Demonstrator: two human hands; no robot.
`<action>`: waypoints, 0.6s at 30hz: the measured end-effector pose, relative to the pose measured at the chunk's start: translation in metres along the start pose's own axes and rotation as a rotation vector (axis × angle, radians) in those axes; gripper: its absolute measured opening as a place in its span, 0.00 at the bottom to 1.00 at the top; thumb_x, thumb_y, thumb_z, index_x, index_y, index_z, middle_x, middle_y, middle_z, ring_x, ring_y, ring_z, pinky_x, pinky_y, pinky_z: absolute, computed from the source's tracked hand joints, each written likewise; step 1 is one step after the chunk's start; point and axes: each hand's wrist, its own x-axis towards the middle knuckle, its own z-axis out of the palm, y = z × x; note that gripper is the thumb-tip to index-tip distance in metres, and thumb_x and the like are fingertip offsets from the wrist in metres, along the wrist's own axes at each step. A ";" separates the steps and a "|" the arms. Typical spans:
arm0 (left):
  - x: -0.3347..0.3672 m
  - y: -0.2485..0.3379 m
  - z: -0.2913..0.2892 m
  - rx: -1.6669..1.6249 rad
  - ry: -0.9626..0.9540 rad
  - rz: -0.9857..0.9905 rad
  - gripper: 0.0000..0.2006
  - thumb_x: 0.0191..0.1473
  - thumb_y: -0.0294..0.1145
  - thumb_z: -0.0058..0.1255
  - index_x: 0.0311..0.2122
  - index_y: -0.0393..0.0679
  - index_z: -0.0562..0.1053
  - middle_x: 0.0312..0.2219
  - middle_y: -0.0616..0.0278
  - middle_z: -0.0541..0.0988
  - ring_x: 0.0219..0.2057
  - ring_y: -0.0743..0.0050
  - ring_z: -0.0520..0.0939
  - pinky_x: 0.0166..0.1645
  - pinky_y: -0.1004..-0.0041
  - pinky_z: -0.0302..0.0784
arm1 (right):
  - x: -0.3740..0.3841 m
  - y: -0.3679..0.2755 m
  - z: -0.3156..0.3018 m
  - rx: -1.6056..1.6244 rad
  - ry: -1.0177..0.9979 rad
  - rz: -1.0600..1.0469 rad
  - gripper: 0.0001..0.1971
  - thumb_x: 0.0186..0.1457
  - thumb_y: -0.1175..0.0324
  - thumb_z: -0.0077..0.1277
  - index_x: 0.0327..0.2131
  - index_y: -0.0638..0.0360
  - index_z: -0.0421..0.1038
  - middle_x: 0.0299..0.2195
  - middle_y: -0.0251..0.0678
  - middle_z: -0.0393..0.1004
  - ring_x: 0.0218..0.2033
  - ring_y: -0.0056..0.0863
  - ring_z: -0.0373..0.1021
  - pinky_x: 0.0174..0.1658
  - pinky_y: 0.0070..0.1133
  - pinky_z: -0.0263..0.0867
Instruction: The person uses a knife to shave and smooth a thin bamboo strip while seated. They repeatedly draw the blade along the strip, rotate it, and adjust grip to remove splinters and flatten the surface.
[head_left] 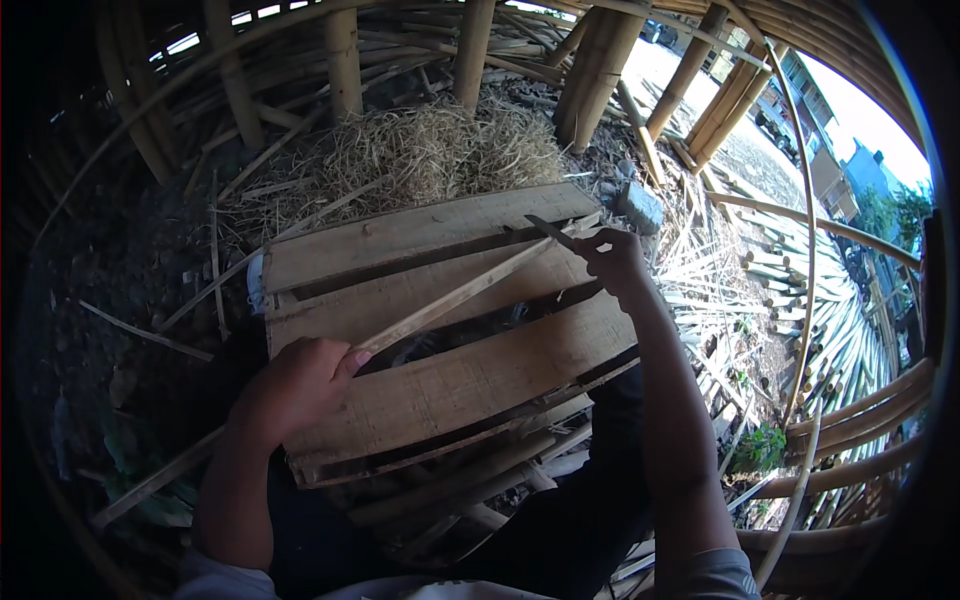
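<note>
My left hand (pixel 300 388) is closed round a long bamboo strip (pixel 455 296), which runs up to the right across a slatted wooden bench (pixel 430 385). The strip's tail sticks out behind the hand to the lower left. A knife (pixel 551 233) is gripped in my right hand (pixel 612 262), its dark blade pointing to the upper left. The blade crosses the strip close to its far end; whether it touches the strip I cannot tell. My right fist hides the knife's handle. Both hands are above the bench boards.
A heap of pale shavings (pixel 430 150) lies beyond the bench, before upright bamboo posts (pixel 598 75). Many cut bamboo lengths (pixel 830 330) are piled at right. A whitish block (pixel 641 207) is by the bench's far right corner. Bamboo rails (pixel 850 480) stand at lower right.
</note>
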 end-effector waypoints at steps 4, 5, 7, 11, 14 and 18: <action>0.003 0.007 -0.001 -0.013 -0.055 -0.017 0.22 0.70 0.44 0.45 0.34 0.33 0.78 0.29 0.38 0.80 0.33 0.37 0.83 0.40 0.53 0.76 | 0.005 0.012 0.002 -0.091 0.192 -0.114 0.13 0.58 0.62 0.66 0.31 0.63 0.81 0.17 0.31 0.72 0.17 0.16 0.65 0.21 0.22 0.58; 0.004 0.005 -0.002 -0.024 -0.065 -0.034 0.22 0.70 0.44 0.45 0.32 0.33 0.76 0.26 0.40 0.78 0.29 0.42 0.80 0.38 0.55 0.75 | 0.005 0.016 0.014 -0.069 0.165 -0.193 0.13 0.58 0.61 0.66 0.31 0.64 0.82 0.17 0.33 0.72 0.17 0.18 0.66 0.21 0.24 0.59; 0.005 0.000 -0.004 -0.048 -0.084 -0.069 0.24 0.70 0.44 0.45 0.28 0.33 0.74 0.20 0.44 0.75 0.21 0.50 0.74 0.34 0.57 0.73 | 0.007 0.010 0.008 0.013 0.054 -0.044 0.14 0.56 0.61 0.67 0.31 0.64 0.81 0.19 0.37 0.74 0.21 0.22 0.69 0.25 0.27 0.63; 0.012 -0.011 0.004 -0.044 -0.048 -0.007 0.25 0.70 0.46 0.45 0.29 0.34 0.75 0.20 0.45 0.76 0.21 0.52 0.75 0.34 0.57 0.73 | 0.015 0.018 0.023 -0.074 0.191 -0.241 0.11 0.56 0.63 0.66 0.30 0.63 0.82 0.21 0.40 0.78 0.23 0.24 0.72 0.28 0.28 0.66; 0.009 -0.013 -0.003 -0.039 -0.060 -0.045 0.25 0.70 0.47 0.44 0.29 0.34 0.75 0.20 0.46 0.76 0.21 0.53 0.75 0.35 0.56 0.73 | 0.019 0.014 0.018 -0.100 0.176 -0.201 0.11 0.56 0.64 0.66 0.30 0.64 0.83 0.23 0.42 0.80 0.24 0.25 0.74 0.30 0.29 0.68; 0.011 -0.009 -0.005 -0.027 -0.090 -0.050 0.25 0.70 0.48 0.44 0.29 0.34 0.75 0.20 0.47 0.76 0.21 0.55 0.76 0.35 0.57 0.73 | 0.019 0.020 0.023 -0.141 0.194 -0.259 0.12 0.57 0.63 0.66 0.29 0.65 0.82 0.19 0.39 0.77 0.20 0.24 0.72 0.26 0.27 0.66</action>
